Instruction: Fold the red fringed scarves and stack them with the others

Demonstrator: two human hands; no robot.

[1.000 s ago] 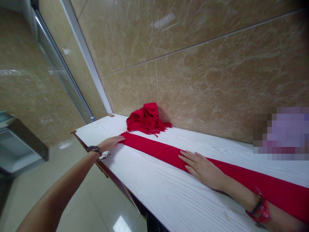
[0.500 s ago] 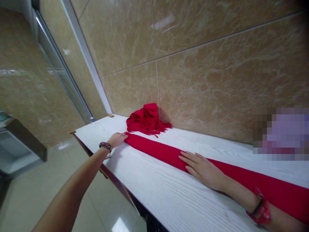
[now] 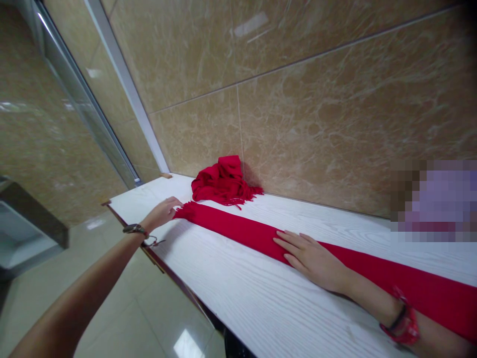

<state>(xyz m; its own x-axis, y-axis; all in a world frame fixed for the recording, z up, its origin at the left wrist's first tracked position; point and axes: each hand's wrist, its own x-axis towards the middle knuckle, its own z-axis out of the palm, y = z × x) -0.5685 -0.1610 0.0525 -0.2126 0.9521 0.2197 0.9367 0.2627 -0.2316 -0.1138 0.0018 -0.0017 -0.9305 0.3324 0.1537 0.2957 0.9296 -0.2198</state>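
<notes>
A long red scarf [image 3: 231, 226] lies flattened in a narrow strip along the white table [image 3: 223, 278], its fringed end toward the left. At that fringe is my left hand [image 3: 161, 213], fingers curled and closed at the tips of the strands; the exact grip is partly hidden. Flat on the scarf's middle rests my right hand [image 3: 313, 256], palm down with fingers stretched out. Behind the fringed end, a second red scarf [image 3: 218, 181] sits crumpled against the wall, its tassels spilling to the right.
A tan marbled tile wall [image 3: 316, 124] borders the table's back edge. Something pixelated [image 3: 439, 199] shows at the far right. Tiled floor [image 3: 115, 298] lies below the front edge, and a dark-edged box-like unit [image 3: 33, 228] stands at the left.
My left hand has slid left along the scarf's end, and the fringe now shows spread out beside it. My right hand stays in place on the scarf. The view has shifted slightly.
</notes>
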